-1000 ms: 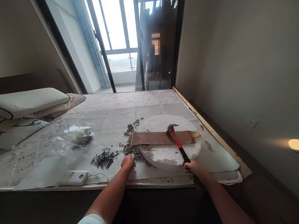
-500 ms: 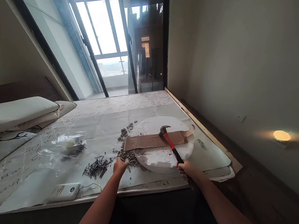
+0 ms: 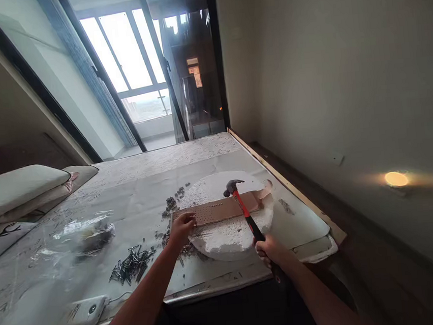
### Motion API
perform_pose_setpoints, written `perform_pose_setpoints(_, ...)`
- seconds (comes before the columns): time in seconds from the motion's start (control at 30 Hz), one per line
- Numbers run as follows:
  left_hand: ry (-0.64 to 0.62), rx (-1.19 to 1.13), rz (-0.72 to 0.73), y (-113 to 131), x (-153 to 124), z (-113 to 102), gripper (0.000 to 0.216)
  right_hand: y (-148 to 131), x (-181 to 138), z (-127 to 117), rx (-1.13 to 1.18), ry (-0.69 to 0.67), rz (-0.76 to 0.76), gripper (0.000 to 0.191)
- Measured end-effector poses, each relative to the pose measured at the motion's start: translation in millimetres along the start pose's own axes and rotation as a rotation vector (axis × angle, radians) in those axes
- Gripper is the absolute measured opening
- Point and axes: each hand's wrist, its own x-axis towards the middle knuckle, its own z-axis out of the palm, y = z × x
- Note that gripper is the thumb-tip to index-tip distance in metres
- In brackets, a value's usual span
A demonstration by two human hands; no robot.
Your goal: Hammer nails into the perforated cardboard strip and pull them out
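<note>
The black-and-red handle of a claw hammer [image 3: 250, 219] is wrapped in my right hand [image 3: 270, 251]. Its metal head hovers over or rests near the far edge of a brown leather-like strip [image 3: 221, 211] dotted with small holes. That strip lies across a round white foam slab [image 3: 224, 241]. At the strip's left end is my left hand [image 3: 182, 229], fingers drawn together over its near edge; anything in them is too small to tell. A small row of raised bits shows near the strip's middle. Left of my left arm lies a pile of dark nails [image 3: 131, 265].
Grey crumbly lumps [image 3: 171, 203] are scattered along the slab's left side. A clear plastic bag [image 3: 81, 236] and a white device with a cable [image 3: 86, 313] sit to the left on the sheet-covered bed. Pillows [image 3: 20, 194] lie farther left; a wooden rail [image 3: 279, 177] edges the right side.
My left hand has moved up and right, from beside the grey lumps onto the strip's left end. The hammer stays in my right hand over the strip. The camera view has turned slightly right.
</note>
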Motion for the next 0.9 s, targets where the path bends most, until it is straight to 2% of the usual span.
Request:
perform_pose_setpoints(0.17,0.049,0.113,0.181,20.3,44.2,48.2,0.043,-4.2,-4.6,-5.7,0.03,-0.016,-0.004,0.022)
perform_pose_setpoints(0.3,0.101,0.195,0.238,18.0,76.4,89.3,0.041,-7.7,-6.9,-8.8,0.03,0.004,-0.002,0.024)
perform_pose_setpoints(0.4,0.114,0.202,0.232,10.0,92.6,107.6,0.044,-8.4,-7.6,-12.1,0.044,0.013,0.001,0.026)
perform_pose_setpoints(0.63,0.07,0.198,0.242,-4.3,105.2,117.8,0.041,-4.5,-3.3,-21.0,0.065,0.001,0.014,0.026)
perform_pose_setpoints(0.9,0.08,0.216,0.241,-3.7,104.4,120.2,0.042,-1.0,-1.2,-21.4,0.043,0.004,0.016,0.025)
